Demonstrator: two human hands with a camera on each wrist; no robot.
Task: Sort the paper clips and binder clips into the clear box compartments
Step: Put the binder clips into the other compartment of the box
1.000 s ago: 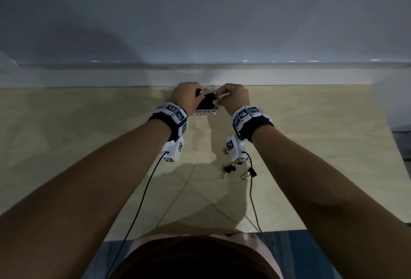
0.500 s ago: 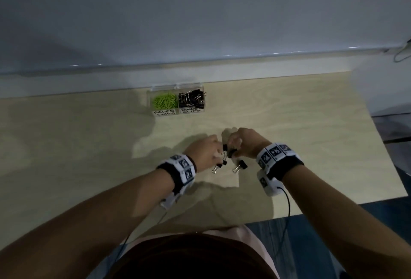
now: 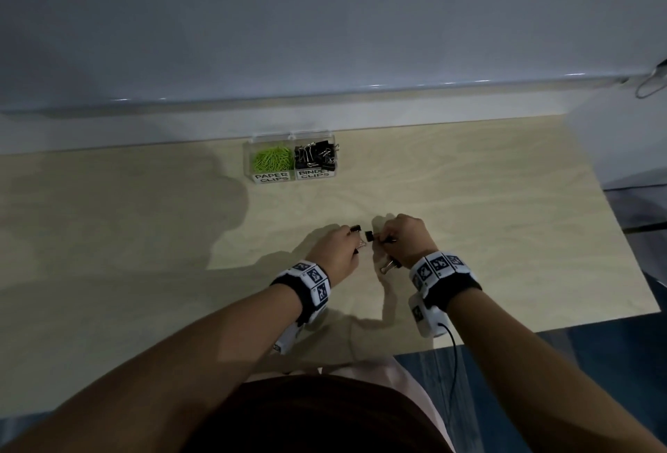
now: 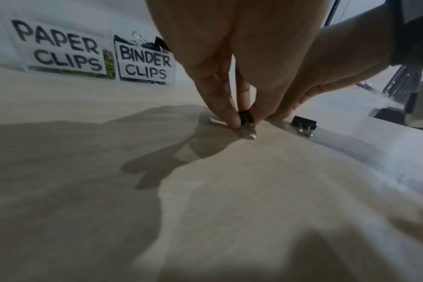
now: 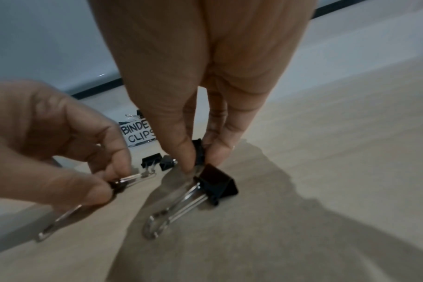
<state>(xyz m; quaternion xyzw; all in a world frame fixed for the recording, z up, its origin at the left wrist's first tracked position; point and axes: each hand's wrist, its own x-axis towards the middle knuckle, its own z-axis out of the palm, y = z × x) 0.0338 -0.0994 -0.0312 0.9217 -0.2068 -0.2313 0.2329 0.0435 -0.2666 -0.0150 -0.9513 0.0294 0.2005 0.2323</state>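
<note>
The clear box (image 3: 249, 163) stands at the table's back, green paper clips (image 3: 272, 158) in its left compartment and black binder clips (image 3: 315, 158) in its right. My left hand (image 3: 357, 247) pinches a black binder clip (image 4: 245, 119) just above the table. Close beside it, my right hand (image 3: 384, 239) pinches another black binder clip (image 5: 198, 152). A loose binder clip (image 5: 215, 183) lies under my right fingers, also visible in the head view (image 3: 391, 266). Two more binder clips (image 5: 152, 159) lie just beyond the hands.
The light wooden table (image 3: 505, 218) ends at a front edge near my right wrist, with blue floor (image 3: 595, 362) beyond. A pale wall ledge (image 3: 397, 106) runs behind the box. Cables hang from both wrist cameras.
Both hands came back from the box at the rear to the loose binder clips near the front. Each hand now pinches one clip.
</note>
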